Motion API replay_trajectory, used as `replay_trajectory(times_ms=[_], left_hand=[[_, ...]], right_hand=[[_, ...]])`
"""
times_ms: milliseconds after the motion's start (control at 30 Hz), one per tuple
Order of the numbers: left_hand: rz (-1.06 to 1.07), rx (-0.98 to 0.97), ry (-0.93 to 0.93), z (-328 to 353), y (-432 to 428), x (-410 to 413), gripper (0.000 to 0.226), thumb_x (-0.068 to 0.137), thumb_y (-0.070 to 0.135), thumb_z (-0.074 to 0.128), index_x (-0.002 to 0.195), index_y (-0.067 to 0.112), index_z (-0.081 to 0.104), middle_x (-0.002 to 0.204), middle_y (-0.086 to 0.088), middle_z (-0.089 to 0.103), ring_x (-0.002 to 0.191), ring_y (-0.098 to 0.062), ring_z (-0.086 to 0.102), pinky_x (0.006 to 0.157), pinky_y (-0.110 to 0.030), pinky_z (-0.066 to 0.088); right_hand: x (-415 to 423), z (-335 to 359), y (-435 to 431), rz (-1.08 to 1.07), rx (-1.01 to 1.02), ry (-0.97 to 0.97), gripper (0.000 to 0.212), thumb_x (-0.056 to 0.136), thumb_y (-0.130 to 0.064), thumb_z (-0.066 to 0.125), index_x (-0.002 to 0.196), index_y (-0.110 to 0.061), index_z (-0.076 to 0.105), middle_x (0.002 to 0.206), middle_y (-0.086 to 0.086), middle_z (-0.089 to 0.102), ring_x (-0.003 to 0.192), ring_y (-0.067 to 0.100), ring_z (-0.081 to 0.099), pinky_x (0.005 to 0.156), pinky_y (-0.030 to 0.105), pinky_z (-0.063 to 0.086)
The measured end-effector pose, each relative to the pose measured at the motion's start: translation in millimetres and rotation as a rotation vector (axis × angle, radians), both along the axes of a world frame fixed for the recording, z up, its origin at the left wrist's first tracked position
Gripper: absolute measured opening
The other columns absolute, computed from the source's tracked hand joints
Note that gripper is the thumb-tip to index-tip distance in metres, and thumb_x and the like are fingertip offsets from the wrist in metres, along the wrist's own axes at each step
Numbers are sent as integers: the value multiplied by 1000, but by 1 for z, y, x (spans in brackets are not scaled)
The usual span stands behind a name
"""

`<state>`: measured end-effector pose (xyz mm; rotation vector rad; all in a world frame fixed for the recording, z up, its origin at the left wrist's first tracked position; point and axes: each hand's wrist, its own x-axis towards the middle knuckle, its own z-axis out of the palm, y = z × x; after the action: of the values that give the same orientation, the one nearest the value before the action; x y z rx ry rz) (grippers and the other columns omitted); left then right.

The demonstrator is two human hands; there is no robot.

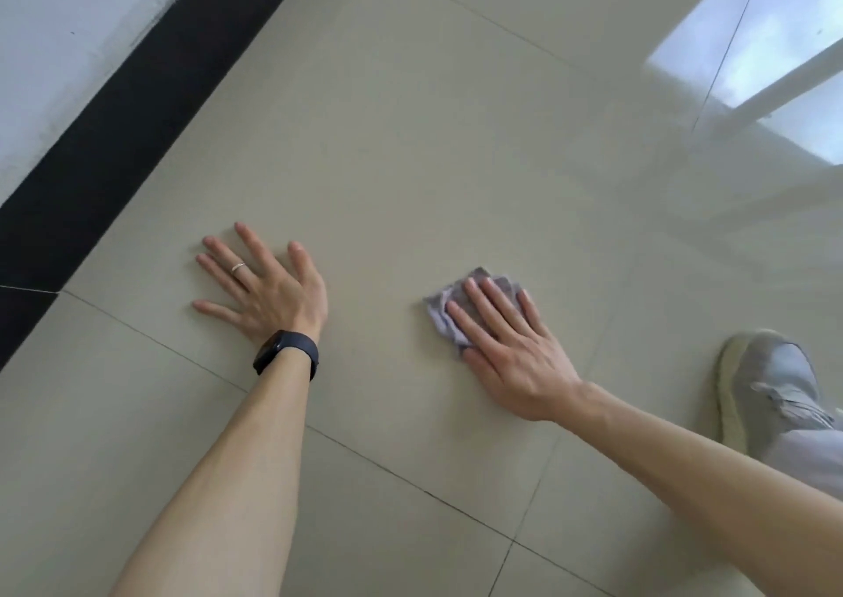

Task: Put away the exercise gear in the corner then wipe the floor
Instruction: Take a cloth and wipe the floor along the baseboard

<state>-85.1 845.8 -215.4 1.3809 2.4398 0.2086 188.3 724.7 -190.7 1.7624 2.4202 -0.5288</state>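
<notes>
On glossy tile floor (410, 140): right hand (506, 345) flattens crumpled grey cloth (444, 316).

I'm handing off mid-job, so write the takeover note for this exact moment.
Left hand: flat on the tiled floor, fingers spread, holding nothing.
Right hand: straight fingers press the grey cloth onto the floor.
Done: wiping is under way; no exercise gear in view, so its storage can't be confirmed.
Left: finish wiping; how much is wiped can't be told.
</notes>
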Motion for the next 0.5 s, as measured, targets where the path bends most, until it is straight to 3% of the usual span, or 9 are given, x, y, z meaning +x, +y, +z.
replay_trajectory(times_ms=[67, 100, 167, 267, 333, 400, 500], left_hand=[[-135, 31, -30, 2, -13, -3, 69, 99, 54, 30, 159, 25, 10, 166, -8, -3, 153, -23, -5, 117, -62, -5], [-238, 57, -41, 2, -22, -2, 68, 99, 52, 33, 158, 25, 13, 167, -5, -1, 153, -21, -2, 118, -59, -4], [-377, 98, -58, 6, -47, 1, 66, 99, 49, 34, 158, 27, 14, 167, -1, 0, 153, -20, 2, 119, -57, -2], [-417, 110, -25, 9, -95, 10, 68, 98, 50, 32, 158, 26, 12, 167, -1, 0, 153, -21, 3, 119, -56, 0], [-426, 91, 47, 5, -125, 10, 70, 97, 52, 32, 159, 25, 12, 167, -2, 2, 153, -23, 4, 119, -57, 2], [-402, 61, 86, -3, -143, 8, 70, 97, 54, 28, 159, 25, 12, 167, -2, 5, 153, -21, 4, 120, -59, 6], [-369, 19, 63, -7, -144, 9, 70, 96, 55, 25, 159, 28, 10, 166, 0, 5, 153, -19, 2, 120, -58, 4]], right_hand=[[19, 3, -5, 189, -43, -1, 54, 106, -50, 13, 158, -38, 11, 167, -7, 0, 153, 13, -5, 124, 41, -1], [34, 2, 6, 155, -30, -5, 53, 105, -50, 13, 157, -40, 9, 166, -9, -1, 153, 11, -6, 124, 39, -1], [69, 3, 38, -133, 9, -6, 53, 105, -50, 18, 156, -44, 3, 166, -11, -5, 152, 9, -11, 124, 41, 1], [109, 4, 67, -611, -24, -19, 56, 105, -48, 19, 157, -40, 1, 167, -7, -10, 151, 10, -15, 124, 43, -5], [95, -2, 57, -747, -4, -18, 58, 104, -47, 17, 158, -35, 1, 167, -4, -10, 152, 13, -14, 123, 47, -6], [56, -7, 28, -734, 26, -17, 59, 103, -47, 18, 159, -33, 2, 167, -2, -9, 153, 16, -13, 123, 48, -5], [-15, -9, -40, -307, 76, 2, 58, 104, -46, 22, 159, -33, 11, 167, -1, 0, 154, 17, -6, 124, 48, -1]])
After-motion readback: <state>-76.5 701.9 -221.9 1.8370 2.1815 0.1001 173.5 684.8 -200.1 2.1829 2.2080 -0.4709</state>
